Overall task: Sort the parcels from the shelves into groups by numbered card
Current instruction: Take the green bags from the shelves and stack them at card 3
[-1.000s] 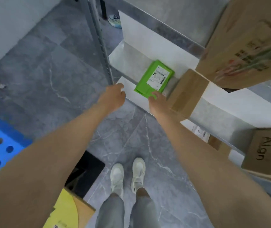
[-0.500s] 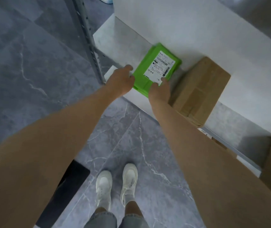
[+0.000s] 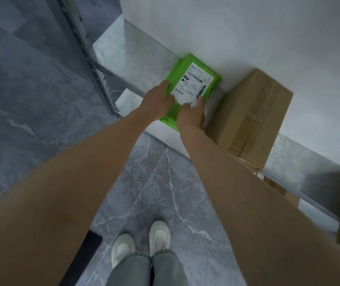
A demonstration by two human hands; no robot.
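Head view: the left hand (image 3: 157, 102) grips the near left edge of the green parcel (image 3: 194, 78), which lies flat on the shelf (image 3: 113, 45). The right hand (image 3: 192, 116) pinches its near right corner. Just beside it on the right, a cardboard box (image 3: 251, 116) reaches the shelf's near edge, and a skewed pull could knock it off.

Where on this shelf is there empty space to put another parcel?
Bare shelf lies between the metal post and the green parcel. More lies right of the brown box. It is crowded where the right hand squeezes between parcel and box.
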